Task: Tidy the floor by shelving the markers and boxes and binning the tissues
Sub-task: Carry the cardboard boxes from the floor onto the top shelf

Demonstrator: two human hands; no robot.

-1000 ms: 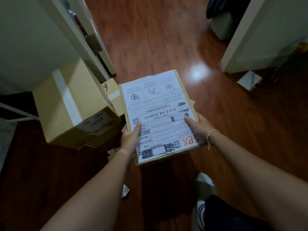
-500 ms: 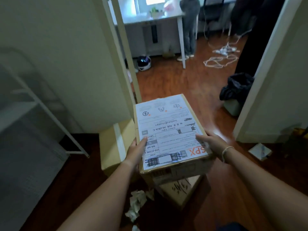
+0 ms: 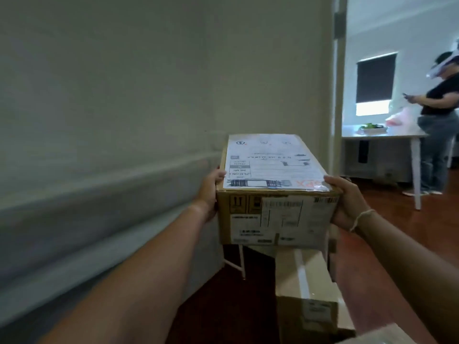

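Note:
I hold a brown cardboard box [image 3: 275,214] with a white shipping label on top, raised at chest height in front of me. My left hand [image 3: 210,192] grips its left side and my right hand [image 3: 346,202] grips its right side. A larger taped cardboard box [image 3: 305,289] lies on the floor below it. The shelf [image 3: 104,219] is a blurred grey band along the left, with its white legs [image 3: 241,264] showing under the held box. No markers or tissues are in view.
A pale wall [image 3: 149,70] fills the left and centre. Through a doorway on the right stands another person [image 3: 439,115] beside a white table [image 3: 387,137]. The floor is dark red wood [image 3: 409,234].
The box has gone up from floor level to chest height in both hands. My view has swung up and left, from the floor to the wall and shelf.

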